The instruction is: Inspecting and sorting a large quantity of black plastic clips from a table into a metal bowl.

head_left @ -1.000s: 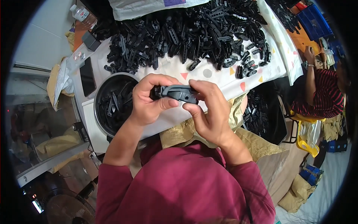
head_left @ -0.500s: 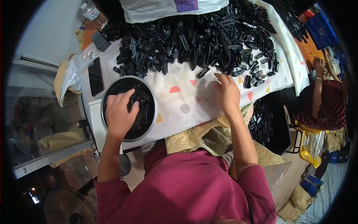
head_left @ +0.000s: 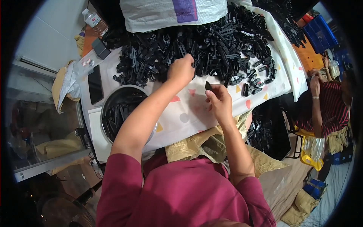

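My left hand (head_left: 181, 70) reaches across to the near edge of a wide heap of black plastic parts (head_left: 151, 49). Its fingers are curled down among them, and whatever they grip is hidden. Just to the right, above the patterned tablecloth (head_left: 174, 117), my right hand (head_left: 220, 101) pinches a small, pointed black plastic part (head_left: 208, 86) between thumb and fingers. A round metal bowl (head_left: 109, 94) sits at the left front with several slim black parts (head_left: 117, 115) inside; my left forearm covers some of it.
A white woven sack (head_left: 151, 15) lies over the far side of the heap. Along the left stand a phone (head_left: 95, 85), a dark box (head_left: 101, 48) and a water bottle (head_left: 94, 22). A black bin (head_left: 278, 140) of parts is right of the table; a person in stripes (head_left: 332, 106) sits beyond.
My left hand has left the bowl and moved right and away to the heap. My right hand has drawn back slightly and now holds a small black part.
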### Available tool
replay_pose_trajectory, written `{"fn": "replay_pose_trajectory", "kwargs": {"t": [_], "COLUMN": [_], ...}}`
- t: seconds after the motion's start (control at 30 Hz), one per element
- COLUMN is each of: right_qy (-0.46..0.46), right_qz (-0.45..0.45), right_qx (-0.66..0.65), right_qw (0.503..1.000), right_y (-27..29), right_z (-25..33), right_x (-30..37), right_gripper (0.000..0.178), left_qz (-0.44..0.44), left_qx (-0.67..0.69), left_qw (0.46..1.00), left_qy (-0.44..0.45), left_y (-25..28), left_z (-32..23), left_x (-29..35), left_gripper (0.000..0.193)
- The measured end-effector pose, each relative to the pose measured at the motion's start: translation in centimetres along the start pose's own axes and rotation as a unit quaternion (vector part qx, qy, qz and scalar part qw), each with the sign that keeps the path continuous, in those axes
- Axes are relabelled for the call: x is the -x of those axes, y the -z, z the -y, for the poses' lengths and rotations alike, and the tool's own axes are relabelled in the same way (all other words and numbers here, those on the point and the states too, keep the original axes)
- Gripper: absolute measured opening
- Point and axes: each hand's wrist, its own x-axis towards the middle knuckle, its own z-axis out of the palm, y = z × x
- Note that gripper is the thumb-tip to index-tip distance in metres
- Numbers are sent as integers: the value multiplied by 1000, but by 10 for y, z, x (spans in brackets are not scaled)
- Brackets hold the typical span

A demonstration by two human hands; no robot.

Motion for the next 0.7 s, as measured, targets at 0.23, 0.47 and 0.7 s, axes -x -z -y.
{"fn": "replay_pose_trajectory", "kwargs": {"t": [0.23, 0.47, 0.7], "right_qy": [-5, 366, 227], "right_qz": [9, -114, 15], "right_qx": [-343, 99, -68], "right_qw": [939, 918, 971], "right_y": [6, -11, -8], "right_z": [48, 51, 69], "right_x": [23, 30, 54], "right_gripper": [28, 37, 31], "left_qz": [167, 102, 19], "left_qx": [545, 711, 727], "left_qw": [821, 695, 686], "left_qy": [19, 32, 24], "left_y": [41, 54, 54], "left_z": [-1, -25, -23], "left_x": [47, 96, 105], "left_gripper": [21, 29, 30]}}
